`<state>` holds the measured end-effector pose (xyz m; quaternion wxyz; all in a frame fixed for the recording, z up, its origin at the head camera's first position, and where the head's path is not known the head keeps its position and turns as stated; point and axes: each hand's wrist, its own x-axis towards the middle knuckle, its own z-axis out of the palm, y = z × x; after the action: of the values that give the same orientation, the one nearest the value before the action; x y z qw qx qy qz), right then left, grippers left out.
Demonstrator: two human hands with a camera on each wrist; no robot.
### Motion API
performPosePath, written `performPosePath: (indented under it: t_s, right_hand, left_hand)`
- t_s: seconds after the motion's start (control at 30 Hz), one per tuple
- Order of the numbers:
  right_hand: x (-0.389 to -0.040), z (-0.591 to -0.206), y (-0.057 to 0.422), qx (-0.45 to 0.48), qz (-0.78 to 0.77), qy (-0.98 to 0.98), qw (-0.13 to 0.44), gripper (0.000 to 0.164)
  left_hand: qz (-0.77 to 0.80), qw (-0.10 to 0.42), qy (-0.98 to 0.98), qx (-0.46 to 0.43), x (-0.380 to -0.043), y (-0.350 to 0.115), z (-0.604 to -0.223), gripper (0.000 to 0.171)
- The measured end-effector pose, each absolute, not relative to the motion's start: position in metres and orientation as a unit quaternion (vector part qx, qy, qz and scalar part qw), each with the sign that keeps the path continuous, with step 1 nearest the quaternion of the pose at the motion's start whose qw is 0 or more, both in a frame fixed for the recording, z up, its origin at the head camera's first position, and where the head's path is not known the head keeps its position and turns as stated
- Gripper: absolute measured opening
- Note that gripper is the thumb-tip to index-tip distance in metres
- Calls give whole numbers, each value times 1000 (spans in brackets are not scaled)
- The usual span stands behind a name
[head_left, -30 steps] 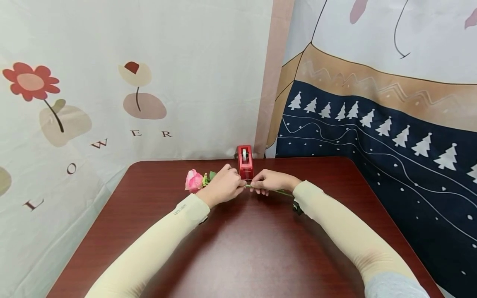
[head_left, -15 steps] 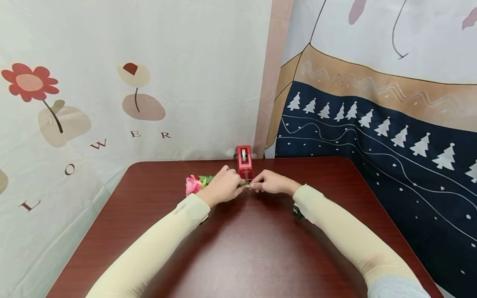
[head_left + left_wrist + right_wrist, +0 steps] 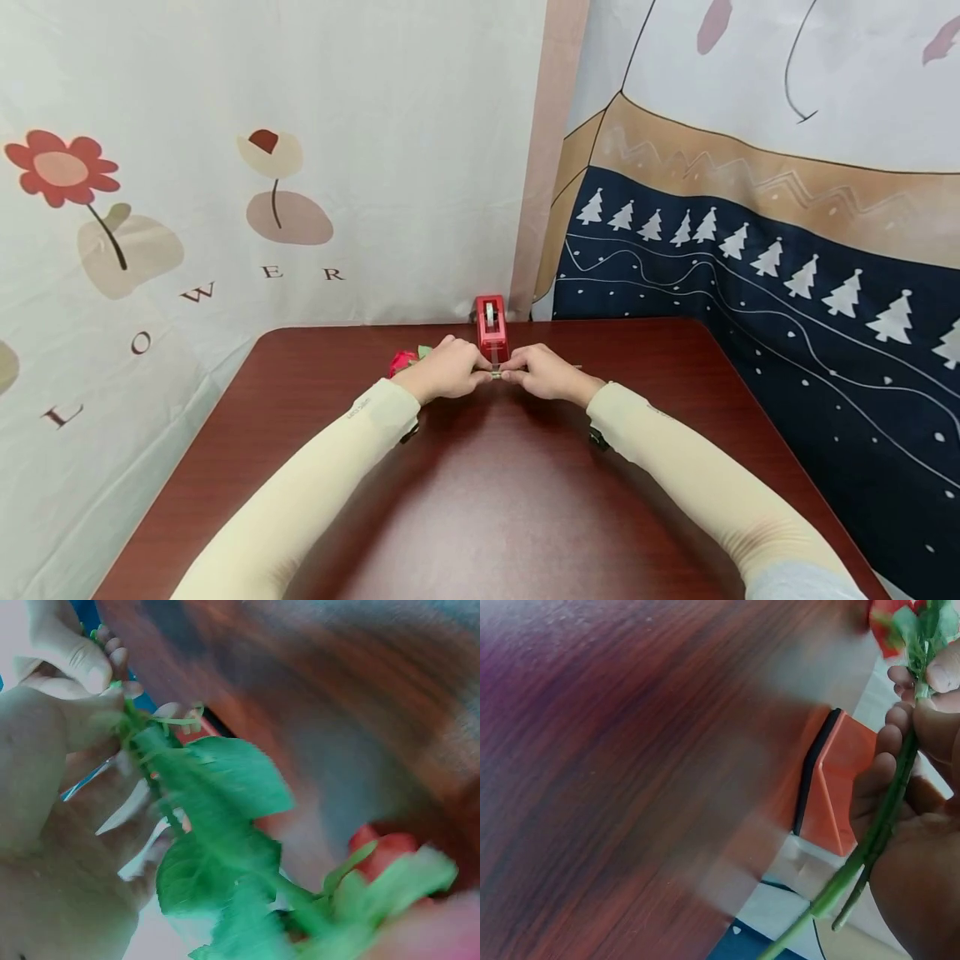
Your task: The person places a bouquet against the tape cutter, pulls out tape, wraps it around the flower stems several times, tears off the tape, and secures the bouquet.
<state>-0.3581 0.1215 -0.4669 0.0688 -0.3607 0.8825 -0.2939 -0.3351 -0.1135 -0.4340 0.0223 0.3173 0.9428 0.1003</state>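
Over the last second the person's two hands have kept almost the same place near the table's far edge, but the flowers between them have turned. The pink bloom (image 3: 442, 930) that stuck out left of the left hand (image 3: 447, 369) has gone from the head view; a red bloom (image 3: 402, 362) shows there instead, with green leaves (image 3: 232, 772) beside it. The left wrist view finds both blooms, the pink one blurred. This suggests the pair is being rolled about its green stems (image 3: 889, 799), which lie together across the front of the tape dispenser (image 3: 492, 333), blooms to the left and cut ends to the right. The left hand pinches the stems near the leaves; the right hand (image 3: 551, 373) pinches them just beside it, thumb against fingers. What looks like a clear tape strip (image 3: 495, 356) runs from the dispenser toward the gap between the hands, so the work seems centred there; whether it sticks to the stems cannot be told.

Around this, a pale cloth (image 3: 412, 167) printed with flowers and letters hangs at the far left, and a navy and tan cloth (image 3: 750, 350) with white trees at the right. Below is a dark reddish wood-grain table (image 3: 495, 517), glossy on its near part. The red dispenser stands at its far edge.
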Motion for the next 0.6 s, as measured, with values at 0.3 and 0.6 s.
performPosePath:
  t_s: [0.3,0.6]
  right_hand:
    - [-356,-473,122,-357,-293,886,51,22]
    - [-362,-476,124,-348,-294,888,65,23]
  left_hand:
    - [89,44,939,328,-338,-109,-433,19]
    - [24,-38,927,371,-337,-108,-439,17]
